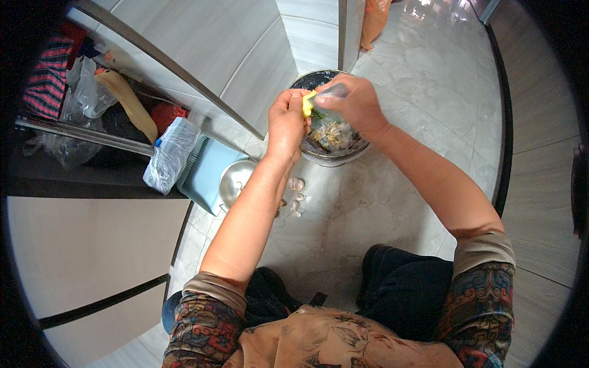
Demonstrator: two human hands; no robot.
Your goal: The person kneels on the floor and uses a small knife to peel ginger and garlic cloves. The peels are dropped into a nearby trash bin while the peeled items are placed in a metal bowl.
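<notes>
Pinched in my left hand (pixel 286 120) is a yellow peeled piece, probably ginger (pixel 308 105). My right hand (pixel 361 103) grips a small knife (pixel 335 92), whose grey blade lies against the yellow piece; most of the handle is hidden in my fingers. Both hands are above a round waste bin (pixel 335 162) with a plastic liner. Peelings and scraps (pixel 333 135) fill part of it. Below the bin, a garlic bulb (pixel 297 184) and several loose cloves (pixel 296 207) lie on the floor. Beside my left forearm, partly covered by it, stands a metal bowl (pixel 228 181) with pale pieces inside.
A light-blue dustpan (pixel 209 168) lies left of the bowl, next to a plastic-wrapped item (pixel 172 154). An open cabinet (pixel 83 133) at left holds bags and a striped cloth item. Tiled wall panels (pixel 193 41) rise behind the bin. An orange bag (pixel 373 23) is at the top.
</notes>
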